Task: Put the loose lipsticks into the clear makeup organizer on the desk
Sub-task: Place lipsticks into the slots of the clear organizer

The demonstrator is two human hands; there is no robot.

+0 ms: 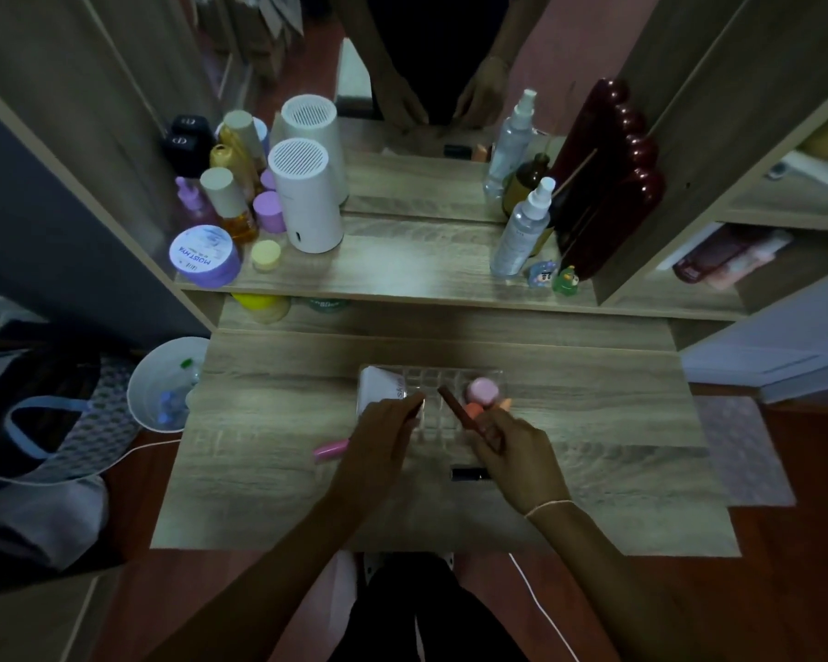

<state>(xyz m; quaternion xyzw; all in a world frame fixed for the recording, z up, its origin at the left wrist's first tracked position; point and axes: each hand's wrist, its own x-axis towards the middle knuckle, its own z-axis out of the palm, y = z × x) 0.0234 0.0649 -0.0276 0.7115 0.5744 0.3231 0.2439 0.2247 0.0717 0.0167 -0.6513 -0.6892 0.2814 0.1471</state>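
The clear makeup organizer [438, 377] sits mid-desk, with a white box [378, 387], a pink round jar [483, 389] and an orange item [474, 409] in it. My right hand [512, 449] grips a dark brown lipstick [457, 407], tilted over the organizer's middle cells. My left hand [378, 439] pinches a small dark lipstick [419, 404] at the organizer's left front. A pink lipstick [331, 449] lies on the desk left of my left hand. A black lipstick [469, 474] lies under my right hand, partly hidden.
A raised shelf [402, 274] behind holds a white cylinder device [307, 203], bottles, a purple jar [205, 255], spray bottles [522, 231] and a dark red mirror frame [608, 183]. A white bin [163, 384] stands left of the desk. A white cable [541, 609] hangs off the front.
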